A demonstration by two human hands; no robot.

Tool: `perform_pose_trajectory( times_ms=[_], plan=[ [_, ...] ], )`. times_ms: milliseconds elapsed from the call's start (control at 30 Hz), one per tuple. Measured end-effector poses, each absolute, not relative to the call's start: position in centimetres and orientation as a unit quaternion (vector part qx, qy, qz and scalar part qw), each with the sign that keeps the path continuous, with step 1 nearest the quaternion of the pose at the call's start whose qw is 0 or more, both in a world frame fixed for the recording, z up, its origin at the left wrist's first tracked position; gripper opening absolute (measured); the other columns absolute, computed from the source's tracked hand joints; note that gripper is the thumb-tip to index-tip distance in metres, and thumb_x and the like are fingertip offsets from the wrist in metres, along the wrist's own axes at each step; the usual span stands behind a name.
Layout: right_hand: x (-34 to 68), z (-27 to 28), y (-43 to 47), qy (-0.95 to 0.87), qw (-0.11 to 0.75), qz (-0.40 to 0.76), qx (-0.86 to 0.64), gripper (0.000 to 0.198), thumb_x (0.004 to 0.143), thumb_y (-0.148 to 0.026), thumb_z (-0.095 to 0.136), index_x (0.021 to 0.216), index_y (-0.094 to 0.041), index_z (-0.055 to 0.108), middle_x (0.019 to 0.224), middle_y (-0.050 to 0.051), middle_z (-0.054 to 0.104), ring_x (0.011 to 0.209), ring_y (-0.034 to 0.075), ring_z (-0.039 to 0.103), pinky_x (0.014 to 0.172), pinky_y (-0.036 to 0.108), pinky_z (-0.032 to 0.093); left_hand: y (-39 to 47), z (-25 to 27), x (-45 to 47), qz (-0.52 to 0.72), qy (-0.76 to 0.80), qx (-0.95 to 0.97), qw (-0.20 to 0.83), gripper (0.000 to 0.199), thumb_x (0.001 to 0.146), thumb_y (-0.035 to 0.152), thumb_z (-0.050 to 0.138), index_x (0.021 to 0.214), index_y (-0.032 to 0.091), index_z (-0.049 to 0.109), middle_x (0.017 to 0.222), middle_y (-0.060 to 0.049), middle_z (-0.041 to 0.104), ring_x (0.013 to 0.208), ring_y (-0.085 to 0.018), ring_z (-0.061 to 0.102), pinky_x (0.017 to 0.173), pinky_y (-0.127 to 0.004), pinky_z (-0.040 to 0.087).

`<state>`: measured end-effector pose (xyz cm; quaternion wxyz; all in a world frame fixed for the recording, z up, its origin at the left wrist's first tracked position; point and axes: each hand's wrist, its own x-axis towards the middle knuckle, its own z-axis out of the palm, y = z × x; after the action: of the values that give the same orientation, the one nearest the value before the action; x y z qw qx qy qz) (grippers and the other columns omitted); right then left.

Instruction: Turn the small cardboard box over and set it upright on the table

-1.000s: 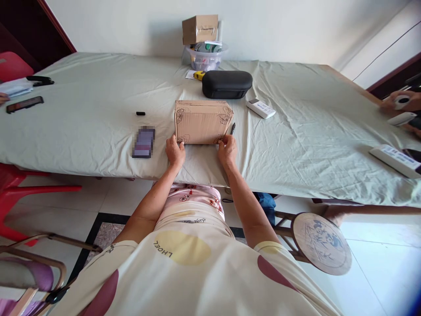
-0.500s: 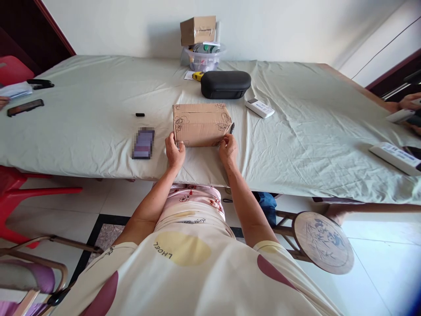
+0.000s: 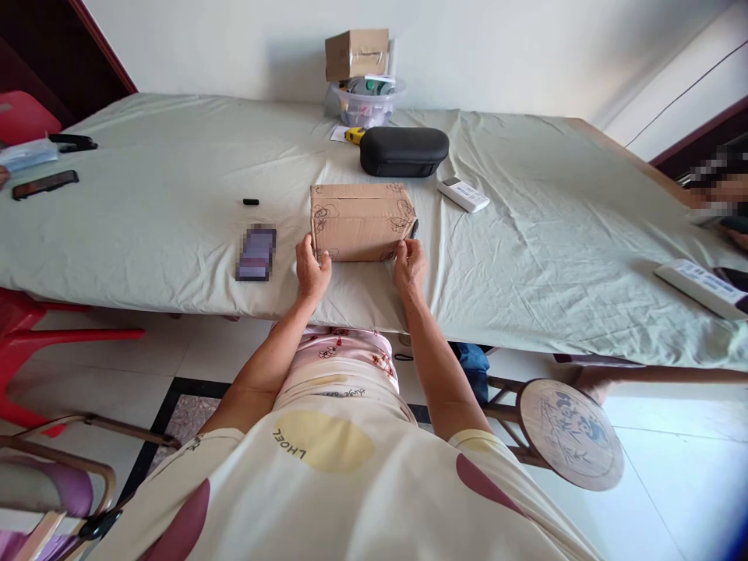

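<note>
A brown cardboard box with dark drawings at its corners lies on the cloth in front of me. My left hand grips its near left corner, thumb on the near side and fingers round the left edge. At the near right corner, my right hand is closed, fingertips against the box. A black pen sticks up out of that hand, along the box's right edge. Left of the box lies a small black pen cap, and nearer to me is a phone with its screen blurred.
Behind the box are a black hard case, a yellow tape measure and a plastic tub under another carton. A white device lies to the right. Other people's hands show at both table ends.
My right hand has shifted slightly right at the box corner, with the pen still in it. The box and my left hand look nearly the same; the whole view has moved a little.
</note>
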<state>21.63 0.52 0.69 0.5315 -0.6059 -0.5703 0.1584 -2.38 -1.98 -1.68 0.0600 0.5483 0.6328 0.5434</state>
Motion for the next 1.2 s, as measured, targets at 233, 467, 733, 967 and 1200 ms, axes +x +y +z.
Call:
perform_pose_trajectory(
  times_ms=[233,467,733,967,1200],
  plan=[
    [21.7,0.0,0.7,-0.566,0.58,0.066,-0.582,0.059,0.105,-0.071,0.039,0.12,-0.021,0.064,0.106,0.009,0.069,0.093,0.022,0.065,0.088,0.041,0.057,-3.3,0.0,-2.1,0.538,0.62,0.571,0.024,0.071,0.096,0.033,0.057,0.16,0.011,0.037,0.162,-0.027,0.051,0.156,-0.034,0.048,0.132,-0.049,0.038],
    [21.8,0.0,1.0,-0.627,0.558,-0.111,-0.532,0.064,0.11,-0.056,0.033,0.165,-0.024,0.04,0.157,0.018,0.053,0.148,0.032,0.053,0.121,0.06,0.047,-5.2,3.8,-0.8,0.445,0.609,0.654,-0.053,0.062,0.101,0.035,0.054,0.16,0.015,0.051,0.177,-0.021,0.037,0.171,-0.038,0.021,0.139,-0.061,0.019],
    [21.6,-0.1,0.9,-0.685,0.498,-0.109,-0.521,0.068,0.111,-0.047,0.027,0.174,-0.023,0.023,0.164,0.019,0.05,0.156,0.03,0.047,0.127,0.06,0.042,-4.2,6.4,0.8,0.363,0.593,0.717,-0.051,0.07,0.095,0.02,0.065,0.162,0.028,0.051,0.178,-0.013,0.039,0.172,-0.039,0.019,0.138,-0.07,0.012],
    [19.4,1.9,-1.1,-0.717,0.41,-0.146,-0.545,0.062,0.11,-0.047,0.032,0.166,-0.025,0.047,0.172,0.015,0.045,0.166,0.035,0.033,0.13,0.066,0.031,-4.4,6.0,1.5,0.356,0.596,0.716,-0.065,0.06,0.103,0.021,0.059,0.161,0.036,0.054,0.178,-0.011,0.039,0.172,-0.039,0.017,0.135,-0.074,0.019],
    [18.0,2.6,-1.6,-0.752,0.338,-0.144,-0.547,0.06,0.109,-0.045,0.037,0.164,-0.026,0.051,0.174,0.012,0.045,0.168,0.032,0.028,0.135,0.064,0.02,-4.4,5.3,2.5,0.349,0.599,0.718,-0.061,0.059,0.104,0.028,0.062,0.161,0.038,0.054,0.18,-0.01,0.035,0.173,-0.039,0.01,0.135,-0.076,0.017]
  ],
)
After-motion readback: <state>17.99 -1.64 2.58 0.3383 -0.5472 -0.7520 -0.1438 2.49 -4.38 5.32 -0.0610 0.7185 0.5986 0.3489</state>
